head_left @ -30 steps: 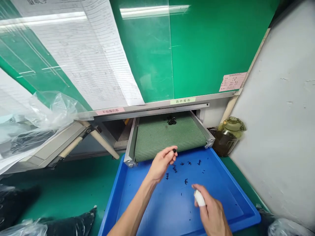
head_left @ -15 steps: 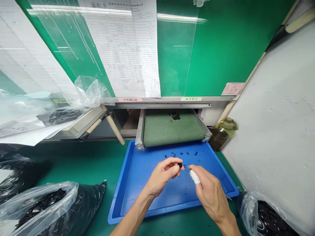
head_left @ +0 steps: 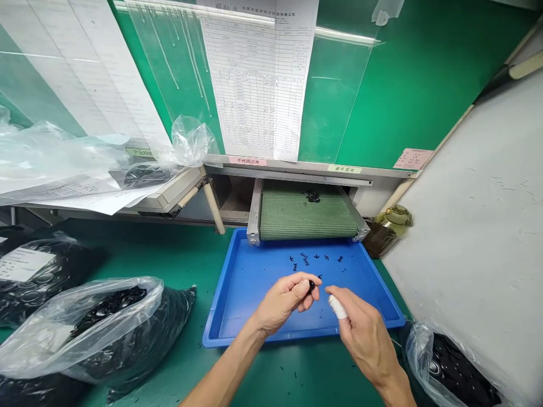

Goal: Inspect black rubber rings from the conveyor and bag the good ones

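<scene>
My left hand (head_left: pixel 285 298) hovers over the blue tray (head_left: pixel 237 316) and pinches a small black part (head_left: pixel 312 284) between thumb and forefinger. My right hand (head_left: pixel 360 330) is close beside it, fingers curled, with a white finger cot (head_left: pixel 337 306) on the forefinger pointing at the part; whether it touches the part I cannot tell. Several small black pieces (head_left: pixel 316 260) lie scattered at the tray's far end, below the green conveyor belt (head_left: pixel 307 217). A black cluster (head_left: pixel 313 196) sits at the belt's far end.
Clear plastic bags of black parts lie at the left (head_left: pixel 97 328) and lower right (head_left: pixel 458 367). An olive-green jug (head_left: pixel 388 226) stands right of the belt by a white wall. Paper sheets (head_left: pixel 258 79) hang on the green panel. A shelf (head_left: pixel 169 192) with bags juts out at left.
The view has tilted down and pulled back. My left hand drew the black part from the belt's edge toward me, and my right hand came up beside it.
</scene>
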A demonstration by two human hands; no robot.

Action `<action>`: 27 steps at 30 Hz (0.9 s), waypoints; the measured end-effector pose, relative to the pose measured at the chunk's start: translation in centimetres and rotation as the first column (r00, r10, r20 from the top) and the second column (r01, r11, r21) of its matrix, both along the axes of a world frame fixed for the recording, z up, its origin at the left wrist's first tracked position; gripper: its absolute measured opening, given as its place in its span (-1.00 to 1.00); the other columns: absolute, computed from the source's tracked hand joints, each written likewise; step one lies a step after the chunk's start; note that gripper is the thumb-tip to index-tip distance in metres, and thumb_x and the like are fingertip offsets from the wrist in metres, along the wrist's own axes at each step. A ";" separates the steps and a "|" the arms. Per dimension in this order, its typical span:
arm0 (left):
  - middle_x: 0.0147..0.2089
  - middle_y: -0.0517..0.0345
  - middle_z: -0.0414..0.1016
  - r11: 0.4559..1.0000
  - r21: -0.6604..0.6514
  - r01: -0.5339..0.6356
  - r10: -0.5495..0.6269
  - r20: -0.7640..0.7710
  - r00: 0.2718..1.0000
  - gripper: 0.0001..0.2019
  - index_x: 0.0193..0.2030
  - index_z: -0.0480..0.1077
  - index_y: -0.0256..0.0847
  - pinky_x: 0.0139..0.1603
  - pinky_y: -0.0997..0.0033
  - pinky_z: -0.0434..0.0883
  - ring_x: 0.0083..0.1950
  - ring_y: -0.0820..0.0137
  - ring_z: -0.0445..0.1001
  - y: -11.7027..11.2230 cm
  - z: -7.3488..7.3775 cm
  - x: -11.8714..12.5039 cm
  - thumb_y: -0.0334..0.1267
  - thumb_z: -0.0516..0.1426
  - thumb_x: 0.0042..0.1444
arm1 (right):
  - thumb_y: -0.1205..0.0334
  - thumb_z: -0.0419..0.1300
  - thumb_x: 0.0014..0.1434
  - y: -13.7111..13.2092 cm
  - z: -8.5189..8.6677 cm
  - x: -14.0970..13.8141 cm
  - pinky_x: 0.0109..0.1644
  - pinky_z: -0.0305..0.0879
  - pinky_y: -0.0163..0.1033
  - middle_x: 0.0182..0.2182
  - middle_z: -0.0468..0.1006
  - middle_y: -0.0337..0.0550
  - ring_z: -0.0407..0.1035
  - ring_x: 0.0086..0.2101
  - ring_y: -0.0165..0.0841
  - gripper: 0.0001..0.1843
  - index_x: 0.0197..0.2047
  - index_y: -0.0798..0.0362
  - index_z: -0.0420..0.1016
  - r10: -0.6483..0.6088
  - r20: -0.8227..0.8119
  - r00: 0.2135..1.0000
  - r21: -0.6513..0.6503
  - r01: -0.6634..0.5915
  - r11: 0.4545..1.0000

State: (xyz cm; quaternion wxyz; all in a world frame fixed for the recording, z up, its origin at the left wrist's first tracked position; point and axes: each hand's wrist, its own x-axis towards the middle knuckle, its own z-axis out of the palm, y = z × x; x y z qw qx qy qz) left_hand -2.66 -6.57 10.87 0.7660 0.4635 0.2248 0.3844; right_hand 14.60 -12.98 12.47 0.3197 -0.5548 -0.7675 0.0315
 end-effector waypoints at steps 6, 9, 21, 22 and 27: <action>-0.46 0.17 0.33 0.994 -0.104 -0.037 0.039 0.022 0.999 -0.72 -0.23 0.38 -0.31 -0.51 0.49 0.01 -0.54 0.60 0.13 -0.1 -0.1 -0.5 -0.10 0.16 0.09 | 0.48 -0.12 0.19 0.0 0.3 -0.6 -0.27 0.25 -0.26 -0.28 0.49 -0.13 0.38 -0.32 -0.34 -0.62 -0.01 0.05 0.33 0.032 0.117 0.993 0.038 -0.037 0.999; -0.48 0.18 0.31 0.994 -0.094 -0.048 0.044 -0.048 0.998 -0.68 -0.24 0.40 -0.33 -0.52 0.49 0.00 -0.55 0.59 0.12 -0.1 -0.2 -0.6 -0.05 0.15 0.09 | 0.58 -0.12 0.05 0.3 0.6 -1.1 -0.29 0.20 -0.27 -0.33 0.46 -0.13 0.35 -0.32 -0.32 -0.56 -0.08 0.05 0.35 0.064 0.186 0.980 0.034 -0.071 0.997; -0.46 0.17 0.32 0.996 0.070 -0.057 0.072 -0.223 0.972 -0.68 -0.20 0.41 -0.33 -0.48 0.46 0.09 -0.51 0.55 0.13 -0.1 0.4 -1.2 -0.07 0.07 0.16 | 0.59 -0.09 -0.01 1.6 1.0 -1.8 -0.45 -0.02 -0.29 -0.52 0.36 -0.24 0.24 -0.49 -0.39 -0.67 -0.30 0.02 0.32 0.035 0.386 0.922 0.043 -0.056 0.997; -0.45 0.17 0.33 0.994 0.095 -0.057 0.079 -0.240 0.968 -0.69 -0.20 0.41 -0.33 -0.47 0.46 0.10 -0.50 0.55 0.14 -0.1 0.3 -1.3 -0.07 0.07 0.15 | 0.60 -0.09 -0.02 1.7 0.8 -1.9 -0.46 -0.04 -0.29 -0.53 0.35 -0.25 0.23 -0.51 -0.40 -0.68 -0.34 0.02 0.30 0.028 0.392 0.919 0.046 -0.050 0.998; -0.45 0.19 0.35 0.983 0.149 -0.110 0.142 -0.228 0.963 -0.71 -0.21 0.39 -0.29 -0.47 0.46 0.10 -0.50 0.54 0.13 0.3 -0.6 -1.0 -0.07 0.10 0.13 | 0.59 -0.12 0.02 1.9 -0.1 -3.5 -0.47 -0.08 -0.29 -0.52 0.38 -0.25 0.23 -0.55 -0.41 -0.70 -0.36 0.03 0.29 -0.026 0.260 0.965 -0.004 0.028 1.000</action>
